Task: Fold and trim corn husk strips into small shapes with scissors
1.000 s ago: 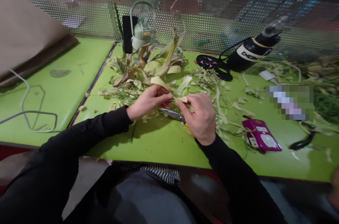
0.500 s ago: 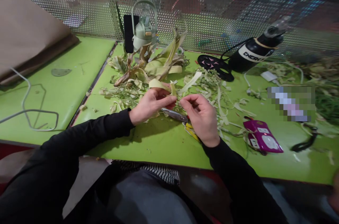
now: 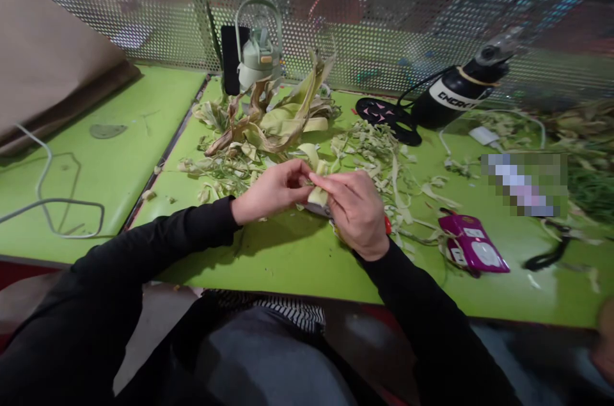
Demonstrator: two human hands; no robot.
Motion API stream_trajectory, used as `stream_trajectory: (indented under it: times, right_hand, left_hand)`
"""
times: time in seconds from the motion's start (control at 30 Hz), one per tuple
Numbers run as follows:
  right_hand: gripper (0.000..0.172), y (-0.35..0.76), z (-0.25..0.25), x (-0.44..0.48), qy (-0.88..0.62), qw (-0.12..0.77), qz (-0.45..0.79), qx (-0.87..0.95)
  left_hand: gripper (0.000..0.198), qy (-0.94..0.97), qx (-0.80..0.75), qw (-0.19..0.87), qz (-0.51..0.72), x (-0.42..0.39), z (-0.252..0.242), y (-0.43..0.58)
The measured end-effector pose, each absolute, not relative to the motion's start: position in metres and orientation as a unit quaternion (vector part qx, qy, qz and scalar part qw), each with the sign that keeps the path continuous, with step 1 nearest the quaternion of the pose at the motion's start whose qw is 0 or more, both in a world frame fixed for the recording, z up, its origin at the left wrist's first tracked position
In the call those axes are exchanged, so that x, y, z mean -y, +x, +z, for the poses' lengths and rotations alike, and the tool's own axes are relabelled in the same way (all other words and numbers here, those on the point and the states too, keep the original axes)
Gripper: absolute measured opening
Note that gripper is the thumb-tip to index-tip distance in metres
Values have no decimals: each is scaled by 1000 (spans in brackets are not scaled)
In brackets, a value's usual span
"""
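Over the green table (image 3: pixel 297 259), my left hand (image 3: pixel 273 190) and my right hand (image 3: pixel 355 208) meet at the fingertips. Both are closed on a pale green husk strip (image 3: pixel 317 194), which stands up between them and hangs a little below the fingers. Scissors (image 3: pixel 316 208) lie beneath, mostly covered by my right hand. Just behind the hands is a heap of dried and green husks (image 3: pixel 283 121). Thin green shreds (image 3: pixel 371 144) are scattered around it.
Behind stand a pale green bottle (image 3: pixel 259 64), a dark phone (image 3: pixel 231 61) and a mesh panel (image 3: pixel 336 29). To the right are a black bottle (image 3: pixel 451 99), a black palette-shaped object (image 3: pixel 378 113) and a magenta device (image 3: pixel 472 243). Brown paper (image 3: pixel 57 54) and bent wire (image 3: pixel 71 201) are left.
My right hand has moved left and its fingers have come onto the strip beside my left fingertips. The strip now stands between both hands, and more of the scissors is covered.
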State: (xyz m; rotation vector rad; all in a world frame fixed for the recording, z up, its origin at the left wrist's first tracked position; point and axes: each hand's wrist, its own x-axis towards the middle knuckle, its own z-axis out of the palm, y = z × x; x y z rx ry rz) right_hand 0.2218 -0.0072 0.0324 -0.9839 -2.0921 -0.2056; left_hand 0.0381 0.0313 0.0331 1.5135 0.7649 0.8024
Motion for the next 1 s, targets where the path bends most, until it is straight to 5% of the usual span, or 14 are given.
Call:
stream_trajectory:
  times: [0.2, 0.47, 0.73, 1.0]
  right_hand:
    - [8, 220, 34, 7, -439, 429, 11, 789]
    - [14, 219, 37, 8, -456, 434, -2, 777]
    - [3, 219, 39, 7, -491, 453, 75, 741]
    - [4, 220, 38, 7, -481, 443, 73, 753]
  left_hand:
    - [11, 777, -363, 412, 309, -28, 37, 38]
    - [21, 656, -267, 591, 386, -31, 27, 42]
    - [10, 668, -316, 548, 392, -30, 24, 42]
    - [15, 544, -328, 686, 356, -30, 29, 43]
